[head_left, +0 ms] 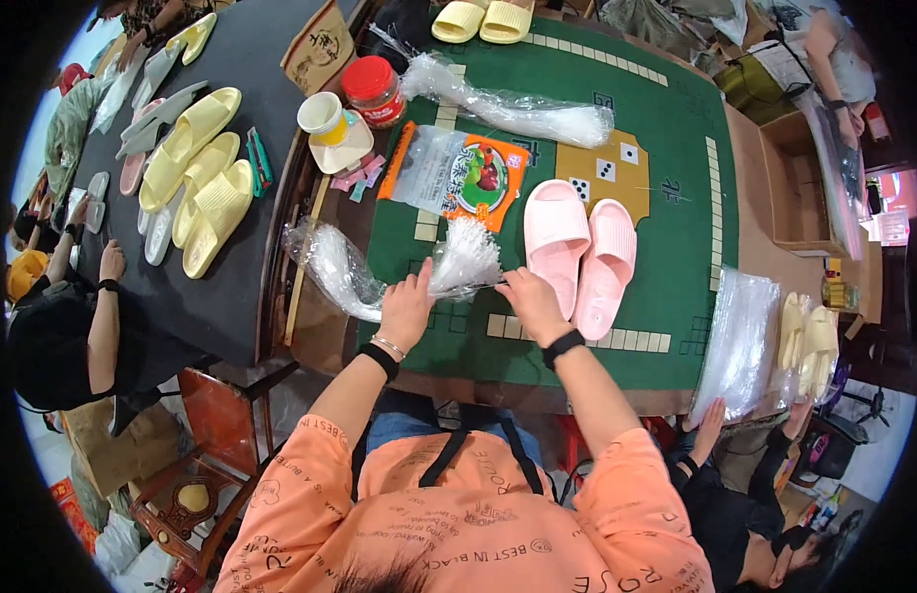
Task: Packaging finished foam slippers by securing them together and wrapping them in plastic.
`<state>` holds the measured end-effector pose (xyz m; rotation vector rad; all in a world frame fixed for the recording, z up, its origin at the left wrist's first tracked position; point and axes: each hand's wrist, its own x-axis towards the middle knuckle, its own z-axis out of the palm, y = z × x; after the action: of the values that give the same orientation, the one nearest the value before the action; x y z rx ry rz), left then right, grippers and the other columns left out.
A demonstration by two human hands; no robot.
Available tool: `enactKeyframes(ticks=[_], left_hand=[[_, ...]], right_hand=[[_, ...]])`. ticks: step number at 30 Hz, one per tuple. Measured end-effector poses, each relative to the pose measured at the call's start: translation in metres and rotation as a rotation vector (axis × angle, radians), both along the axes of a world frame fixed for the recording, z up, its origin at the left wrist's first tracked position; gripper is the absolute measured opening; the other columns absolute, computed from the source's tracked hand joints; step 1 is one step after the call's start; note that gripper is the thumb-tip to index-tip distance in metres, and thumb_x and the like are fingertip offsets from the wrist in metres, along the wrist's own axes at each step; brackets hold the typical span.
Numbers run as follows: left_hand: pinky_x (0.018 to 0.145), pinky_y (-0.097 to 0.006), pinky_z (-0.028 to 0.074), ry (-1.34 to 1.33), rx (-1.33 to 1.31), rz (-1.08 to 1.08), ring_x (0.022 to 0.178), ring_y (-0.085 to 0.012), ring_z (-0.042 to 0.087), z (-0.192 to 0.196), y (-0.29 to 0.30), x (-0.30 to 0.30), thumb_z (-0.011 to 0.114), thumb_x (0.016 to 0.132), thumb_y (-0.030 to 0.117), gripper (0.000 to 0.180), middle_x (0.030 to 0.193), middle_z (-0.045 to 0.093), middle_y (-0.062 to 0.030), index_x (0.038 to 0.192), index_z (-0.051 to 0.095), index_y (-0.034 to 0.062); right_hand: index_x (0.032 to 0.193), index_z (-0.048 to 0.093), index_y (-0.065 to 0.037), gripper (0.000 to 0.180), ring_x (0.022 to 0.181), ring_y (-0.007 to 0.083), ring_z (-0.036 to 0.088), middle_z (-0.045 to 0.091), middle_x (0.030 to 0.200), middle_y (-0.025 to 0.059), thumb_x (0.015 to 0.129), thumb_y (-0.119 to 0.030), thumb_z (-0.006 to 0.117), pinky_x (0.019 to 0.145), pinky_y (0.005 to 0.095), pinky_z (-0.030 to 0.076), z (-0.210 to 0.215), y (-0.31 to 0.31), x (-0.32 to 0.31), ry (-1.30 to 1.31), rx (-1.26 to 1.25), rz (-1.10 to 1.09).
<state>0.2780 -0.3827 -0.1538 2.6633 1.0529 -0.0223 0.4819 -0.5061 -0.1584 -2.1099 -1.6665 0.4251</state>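
My left hand (407, 308) rests on a clear plastic bag (342, 267) full of thin white plastic fasteners, gripping it near its bunched end (466, 259). My right hand (531, 301) touches the same bundle from the right, fingers closed on the fasteners. Just right of that hand lie two pink slippers (580, 253), soles down, side by side on the green table (666, 128).
An orange snack packet (458, 176), a long clear bag (518, 109), a red-lidded jar (374, 91) and a cup (323, 117) lie farther back. Yellow slippers (197, 178) cover a dark table at left. Other people sit at left and lower right, near plastic bags (740, 341).
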Motion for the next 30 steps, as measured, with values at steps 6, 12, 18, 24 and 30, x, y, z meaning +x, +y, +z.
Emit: enactKeyframes(ticks=[6, 12, 18, 24, 30], left_hand=[[0.072, -0.036, 0.047, -0.074, -0.074, -0.193, 0.081, -0.0259, 0.057, -0.016, 0.019, -0.019, 0.057, 0.078, 0.012, 0.058, 0.088, 0.053, -0.0106, 0.129, 0.032, 0.0058], [0.078, -0.039, 0.044, 0.014, -0.155, -0.169, 0.09, -0.0271, 0.054, -0.013, 0.023, -0.024, 0.057, 0.078, 0.012, 0.059, 0.099, 0.052, -0.0119, 0.13, 0.03, 0.0067], [0.089, -0.047, 0.027, -0.273, -0.121, -0.083, 0.102, -0.0292, 0.043, 0.074, -0.055, 0.033, 0.064, 0.072, 0.022, 0.058, 0.107, 0.048, -0.0123, 0.124, 0.04, 0.0069], [0.059, -0.025, 0.039, -0.92, -2.057, 0.459, 0.069, -0.0096, 0.048, 0.059, -0.113, 0.109, 0.049, 0.091, 0.023, 0.025, 0.082, 0.054, 0.0002, 0.108, 0.056, 0.0057], [0.056, -0.024, 0.04, -1.016, -1.999, 0.732, 0.06, -0.0111, 0.048, 0.012, -0.106, 0.147, 0.042, 0.094, 0.022, 0.02, 0.074, 0.053, -0.0017, 0.092, 0.052, 0.0044]], right_hand=[[0.087, 0.064, 0.001, 0.015, 0.077, 0.0318, 0.061, 0.063, 0.081, 0.0175, 0.081, -0.011, 0.057, 0.068, 0.034, 0.048, 0.041, -0.043, 0.048, 0.402, 0.002, -0.214], [0.088, 0.065, 0.001, 0.016, 0.068, 0.0153, 0.062, 0.066, 0.08, 0.0143, 0.083, -0.012, 0.059, 0.061, 0.0269, 0.047, 0.098, -0.097, 0.086, 0.358, 0.096, -0.485], [0.086, 0.064, -0.004, 0.012, 0.065, 0.0283, 0.054, 0.055, 0.068, 0.0132, 0.075, -0.003, 0.06, 0.058, 0.0353, 0.044, 0.134, -0.119, 0.057, 0.136, 0.054, -0.198], [0.081, 0.062, 0.0, 0.008, 0.064, 0.0285, 0.053, 0.053, 0.066, 0.0121, 0.075, -0.005, 0.061, 0.057, 0.0372, 0.043, 0.126, -0.119, 0.032, 0.173, 0.095, -0.061], [0.083, 0.061, 0.002, 0.014, 0.057, 0.0296, 0.053, 0.056, 0.069, 0.0145, 0.077, -0.01, 0.062, 0.053, 0.035, 0.043, 0.086, -0.139, 0.054, 0.252, -0.025, -0.443]])
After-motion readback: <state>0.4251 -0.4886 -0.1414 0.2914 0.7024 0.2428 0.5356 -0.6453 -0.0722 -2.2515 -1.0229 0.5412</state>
